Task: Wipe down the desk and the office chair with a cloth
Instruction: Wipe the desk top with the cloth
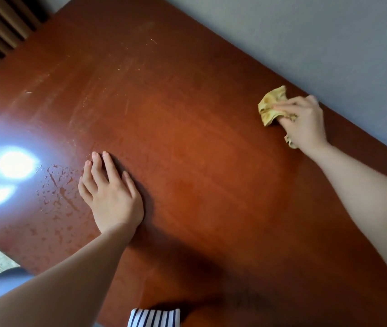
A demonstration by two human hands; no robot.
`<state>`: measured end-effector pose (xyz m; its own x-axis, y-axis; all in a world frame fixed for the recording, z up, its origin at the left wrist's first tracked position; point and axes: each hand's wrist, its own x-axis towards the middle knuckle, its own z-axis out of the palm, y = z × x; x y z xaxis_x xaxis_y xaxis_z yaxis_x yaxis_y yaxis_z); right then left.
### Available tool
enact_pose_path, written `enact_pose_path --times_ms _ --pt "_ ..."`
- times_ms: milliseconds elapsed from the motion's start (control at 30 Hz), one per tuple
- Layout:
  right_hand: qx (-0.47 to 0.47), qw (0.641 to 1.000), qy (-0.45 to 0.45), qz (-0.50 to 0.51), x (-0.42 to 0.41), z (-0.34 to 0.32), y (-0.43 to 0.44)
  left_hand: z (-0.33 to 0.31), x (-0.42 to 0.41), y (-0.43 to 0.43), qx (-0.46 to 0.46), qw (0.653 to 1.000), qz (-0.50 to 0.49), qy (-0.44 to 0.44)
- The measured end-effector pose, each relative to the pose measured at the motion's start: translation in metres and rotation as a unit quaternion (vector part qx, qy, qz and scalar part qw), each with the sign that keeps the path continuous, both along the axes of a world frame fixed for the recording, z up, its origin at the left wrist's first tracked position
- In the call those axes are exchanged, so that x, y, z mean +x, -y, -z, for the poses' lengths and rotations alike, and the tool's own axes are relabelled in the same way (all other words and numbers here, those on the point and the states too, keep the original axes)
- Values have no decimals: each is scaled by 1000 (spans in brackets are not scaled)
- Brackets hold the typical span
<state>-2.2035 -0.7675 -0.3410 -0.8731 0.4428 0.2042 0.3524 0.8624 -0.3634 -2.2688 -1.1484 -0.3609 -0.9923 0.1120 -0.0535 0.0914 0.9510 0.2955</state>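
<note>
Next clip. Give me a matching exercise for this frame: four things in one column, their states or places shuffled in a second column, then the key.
Column A
1. left hand
2. right hand
3. cloth
4. droplets

Column B
a. yellow and crumpled, near the far edge of the desk by the wall
b. flat on the wood, fingers straight
c. beaded on the wood beside the light glare
d. grips the cloth

Pairs: 1-b, 2-d, 3-a, 4-c
</note>
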Motion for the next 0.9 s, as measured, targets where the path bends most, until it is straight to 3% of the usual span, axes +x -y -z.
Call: enact_pose_path --times_ms 167,267,433,567,800,900 --pt "-21 967 -22 253 -16 11 11 3 -4 1 1 1000 -3 1" --pt "-20 956 -16 292 -13 11 48 4 -3 2 -1 1000 5 -3" --pt "-25 993 -34 113 29 7 110 6 -5 4 2 1000 15 2" --pt "-16 1000 -25 -1 69 3 145 3 -5 6 -20 999 35 19" --pt "-8 976 -29 -217 149 5 157 -17 -6 3 -89 992 69 64" --pt "-7 954 -8 -298 183 3 143 -27 7 -17 -105 982 137 72"
